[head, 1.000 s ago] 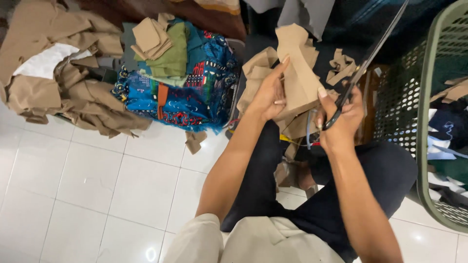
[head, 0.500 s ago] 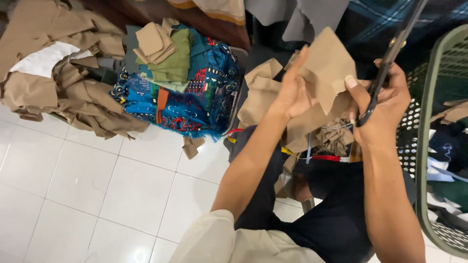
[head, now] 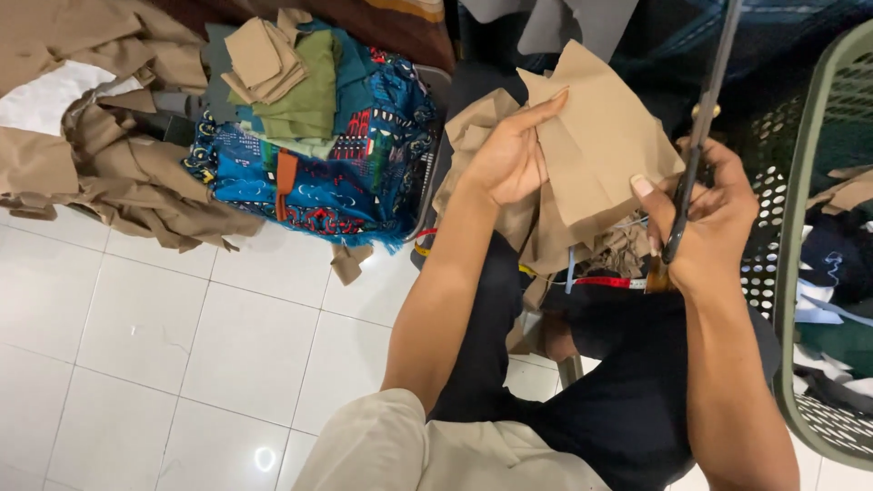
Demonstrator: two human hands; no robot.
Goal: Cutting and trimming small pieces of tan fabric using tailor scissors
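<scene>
My left hand (head: 514,155) grips a folded piece of tan fabric (head: 600,150) and holds it up over my lap. Just to its right, my right hand (head: 705,223) is closed around the handles of long dark scissors (head: 705,118), whose blades point up and away beside the fabric's right edge. More tan scraps (head: 509,214) hang under the held piece. A tape measure (head: 605,282) with red and yellow sections lies across my dark trousers (head: 637,382).
A pile of blue patterned cloth (head: 346,173) topped with green and tan folded pieces (head: 291,73) sits to the left. Tan offcuts (head: 109,173) spread over the white tiled floor (head: 182,345). A green plastic laundry basket (head: 800,227) holding clothes stands at right.
Both hands have risen from my lap. The tan fabric is lifted higher and the scissors now stand more upright beside it.
</scene>
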